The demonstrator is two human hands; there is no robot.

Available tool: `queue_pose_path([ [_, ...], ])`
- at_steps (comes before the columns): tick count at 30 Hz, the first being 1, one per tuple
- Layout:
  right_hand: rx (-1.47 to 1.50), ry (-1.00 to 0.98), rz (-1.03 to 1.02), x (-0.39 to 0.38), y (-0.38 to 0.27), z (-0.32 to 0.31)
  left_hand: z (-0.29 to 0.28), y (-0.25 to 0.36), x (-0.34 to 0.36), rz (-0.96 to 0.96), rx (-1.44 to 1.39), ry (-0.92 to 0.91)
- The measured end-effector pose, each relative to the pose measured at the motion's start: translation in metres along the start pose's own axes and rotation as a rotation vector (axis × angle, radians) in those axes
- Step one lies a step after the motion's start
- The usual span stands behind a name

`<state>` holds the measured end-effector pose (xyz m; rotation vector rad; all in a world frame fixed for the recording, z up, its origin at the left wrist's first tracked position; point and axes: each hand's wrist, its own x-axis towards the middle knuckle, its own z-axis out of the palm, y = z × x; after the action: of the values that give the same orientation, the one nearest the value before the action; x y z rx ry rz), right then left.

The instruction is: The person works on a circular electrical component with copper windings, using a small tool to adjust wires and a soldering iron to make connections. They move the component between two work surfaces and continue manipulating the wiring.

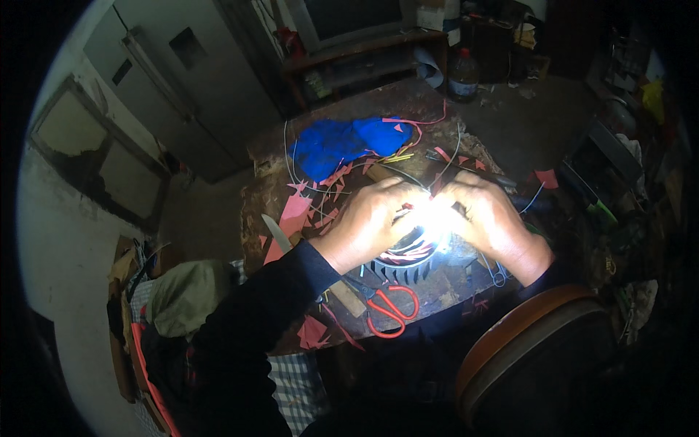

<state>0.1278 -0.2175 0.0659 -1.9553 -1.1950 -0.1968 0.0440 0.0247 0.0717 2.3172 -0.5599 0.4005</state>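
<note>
Over a finned round metal housing with red and white wires inside (pixel 400 271), my left hand (pixel 375 218) and my right hand (pixel 495 229) meet with curled, pinched fingers. A glare washes out the fingertips, so what they grip is unclear; thin grey wires (pixel 419 182) run up from between them. Red-handled scissors (pixel 405 302) lie below the housing. A blade (pixel 275 231) and cut pink sheet material (pixel 295 213) are left of my left hand. A crumpled blue cloth (pixel 328 146) lies at the bench's back.
The worn wooden bench (pixel 262 175) carries scraps and wire. A grey fridge (pixel 175 87) stands back left; a television (pixel 357 18) on a low stand and a large bottle (pixel 463 84) are behind. Clutter lines the right. An orange-rimmed round object (pixel 528 309) is near my right forearm.
</note>
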Motion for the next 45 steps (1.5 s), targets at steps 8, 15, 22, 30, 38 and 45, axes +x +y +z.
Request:
queue_pose_path([
  [8, -0.121, -0.019, 0.021, 0.001, 0.0, 0.022, -0.009, 0.003, 0.002, 0.01, 0.292, -0.104],
  [15, -0.077, -0.059, -0.044, 0.006, 0.005, 0.022, -0.007, -0.001, 0.009, -0.322, -0.166, -0.089],
  [22, -0.101, 0.053, -0.03, 0.009, -0.023, -0.002, -0.015, 0.013, 0.019, -0.382, -0.245, -0.081],
  [30, 0.036, 0.105, 0.555, -0.083, -0.023, -0.045, -0.09, 0.051, -0.033, -0.186, -0.075, 0.267],
  [38, 0.486, 0.126, 0.938, -0.097, -0.02, -0.029, -0.095, 0.032, -0.155, -0.435, -0.615, 0.589],
  [45, 0.589, 0.034, 0.914, -0.055, -0.01, 0.003, -0.052, 0.003, -0.152, -0.922, -1.002, 0.572],
])
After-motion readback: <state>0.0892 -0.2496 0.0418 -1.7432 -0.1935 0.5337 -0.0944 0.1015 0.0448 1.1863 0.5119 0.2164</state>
